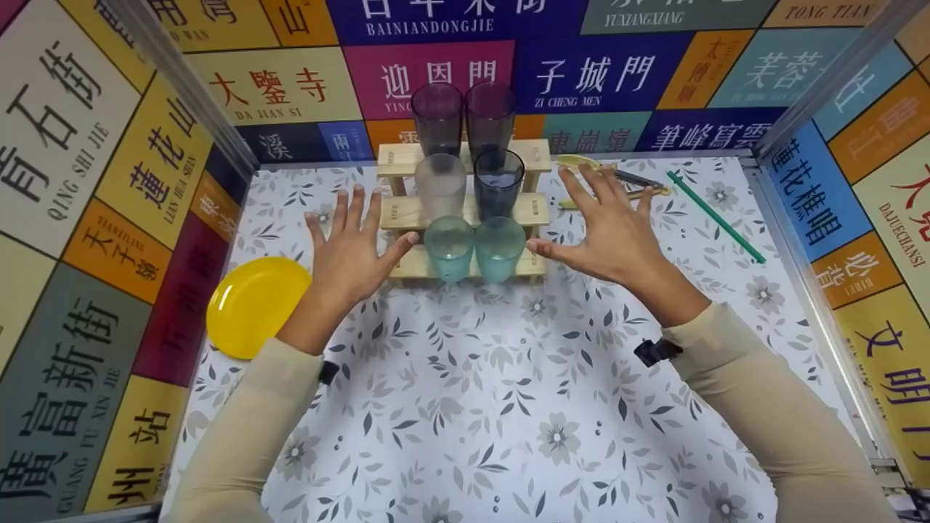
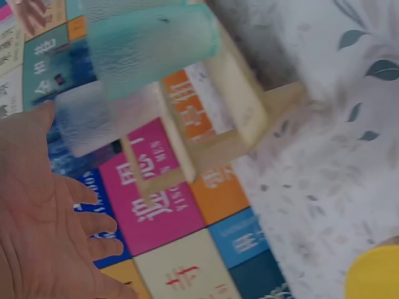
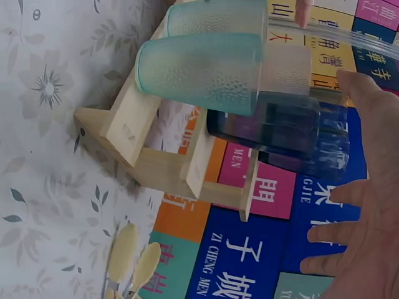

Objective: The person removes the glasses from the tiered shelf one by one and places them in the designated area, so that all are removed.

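A three-step wooden rack [image 1: 538, 211] stands at the back of the table with plastic cups in pairs on its steps. Two teal cups [image 1: 449, 250] are on the lowest step. A frosted clear cup [image 1: 441, 181] and a dark blue cup [image 1: 498, 181] occupy the middle one, and two tall dark cups [image 1: 438, 120] the top. My left hand [image 1: 349, 250] is spread at the rack's left side, thumb tip close to the left teal cup. On the other side my right hand [image 1: 610, 232] is spread, its thumb near the right teal cup [image 3: 199, 71]. Neither hand grips anything.
A yellow plate [image 1: 254, 305] lies left, partly behind my left forearm. Tongs with yellowish tips [image 3: 123, 249] lie behind my right hand, and a green stick [image 1: 716, 216] lies to their right. Panels with printed signs [image 1: 283, 83] border the flowered tabletop [image 1: 465, 407] at back and sides.
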A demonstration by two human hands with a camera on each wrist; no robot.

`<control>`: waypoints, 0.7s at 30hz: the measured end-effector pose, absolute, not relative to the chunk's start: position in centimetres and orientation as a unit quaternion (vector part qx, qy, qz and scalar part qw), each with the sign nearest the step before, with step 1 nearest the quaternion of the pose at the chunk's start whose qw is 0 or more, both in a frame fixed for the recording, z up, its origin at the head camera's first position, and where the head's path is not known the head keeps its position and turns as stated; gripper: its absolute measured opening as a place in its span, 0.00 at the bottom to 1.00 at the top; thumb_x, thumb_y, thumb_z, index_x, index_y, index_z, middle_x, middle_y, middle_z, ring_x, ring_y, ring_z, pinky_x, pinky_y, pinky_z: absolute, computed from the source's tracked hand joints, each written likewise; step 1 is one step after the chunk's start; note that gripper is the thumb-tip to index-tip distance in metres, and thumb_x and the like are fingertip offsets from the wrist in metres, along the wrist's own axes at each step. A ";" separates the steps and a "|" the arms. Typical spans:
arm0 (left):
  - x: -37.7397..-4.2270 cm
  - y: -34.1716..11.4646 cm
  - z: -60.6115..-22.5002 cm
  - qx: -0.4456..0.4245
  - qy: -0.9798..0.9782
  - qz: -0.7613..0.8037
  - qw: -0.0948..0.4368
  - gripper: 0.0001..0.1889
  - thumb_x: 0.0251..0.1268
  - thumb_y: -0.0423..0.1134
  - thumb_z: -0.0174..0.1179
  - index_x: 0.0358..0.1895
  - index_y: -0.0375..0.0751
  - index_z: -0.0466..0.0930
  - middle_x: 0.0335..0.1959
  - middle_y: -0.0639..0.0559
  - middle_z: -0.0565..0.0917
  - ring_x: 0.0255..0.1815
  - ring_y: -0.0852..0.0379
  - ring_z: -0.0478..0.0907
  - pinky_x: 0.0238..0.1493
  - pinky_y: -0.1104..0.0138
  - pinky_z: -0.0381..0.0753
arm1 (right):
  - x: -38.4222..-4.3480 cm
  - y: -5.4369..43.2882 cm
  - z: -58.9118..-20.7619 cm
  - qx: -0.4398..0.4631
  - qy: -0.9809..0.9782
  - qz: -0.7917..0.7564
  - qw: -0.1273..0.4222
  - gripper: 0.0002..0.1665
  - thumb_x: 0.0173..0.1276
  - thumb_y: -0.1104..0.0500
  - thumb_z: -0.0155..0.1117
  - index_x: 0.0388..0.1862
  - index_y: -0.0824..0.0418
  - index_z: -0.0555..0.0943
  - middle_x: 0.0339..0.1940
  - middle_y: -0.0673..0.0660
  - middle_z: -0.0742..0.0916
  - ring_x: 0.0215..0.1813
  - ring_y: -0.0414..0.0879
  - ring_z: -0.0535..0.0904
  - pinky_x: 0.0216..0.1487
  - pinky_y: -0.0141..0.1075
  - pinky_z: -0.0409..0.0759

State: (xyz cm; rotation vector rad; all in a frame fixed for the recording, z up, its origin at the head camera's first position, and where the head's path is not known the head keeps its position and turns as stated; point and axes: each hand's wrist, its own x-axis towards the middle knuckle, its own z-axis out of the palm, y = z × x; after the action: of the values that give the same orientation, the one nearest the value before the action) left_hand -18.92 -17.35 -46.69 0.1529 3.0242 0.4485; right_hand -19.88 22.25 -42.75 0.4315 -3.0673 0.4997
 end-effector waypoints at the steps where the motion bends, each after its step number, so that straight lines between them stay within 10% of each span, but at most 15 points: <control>1: -18.9 -17.5 -47.2 0.048 0.986 0.151 0.042 0.55 0.77 0.84 0.34 0.94 0.52 0.37 0.95 0.45 0.34 0.96 0.40 0.30 0.85 0.26 0.22 | -19.9 22.0 -42.9 0.143 -0.976 0.163 0.005 0.73 0.61 0.10 0.63 0.95 0.40 0.50 0.95 0.58 0.57 0.95 0.67 0.48 0.78 0.88 0.33; 15: -19.3 -19.1 -53.1 0.040 0.977 0.197 0.069 0.53 0.82 0.80 0.35 0.94 0.46 0.44 0.94 0.38 0.47 0.95 0.35 0.41 0.88 0.27 0.41 | -20.1 20.1 -46.5 0.171 -0.947 0.270 -0.002 0.70 0.61 0.18 0.75 0.92 0.50 0.62 0.89 0.63 0.70 0.87 0.68 0.66 0.81 0.70 0.69; 21: -19.5 -19.4 -55.2 0.033 0.971 0.218 0.087 0.50 0.85 0.75 0.38 0.93 0.43 0.44 0.94 0.37 0.49 0.94 0.32 0.43 0.88 0.29 0.43 | -20.2 20.0 -48.0 0.164 -0.942 0.293 -0.017 0.71 0.61 0.19 0.75 0.93 0.49 0.60 0.90 0.64 0.69 0.88 0.69 0.65 0.81 0.72 0.68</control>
State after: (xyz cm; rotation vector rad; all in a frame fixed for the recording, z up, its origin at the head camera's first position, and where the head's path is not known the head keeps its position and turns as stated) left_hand -19.52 -19.36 -55.15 0.0996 2.8937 0.6492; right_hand -20.19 19.97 -48.05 0.5222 -2.9910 0.9291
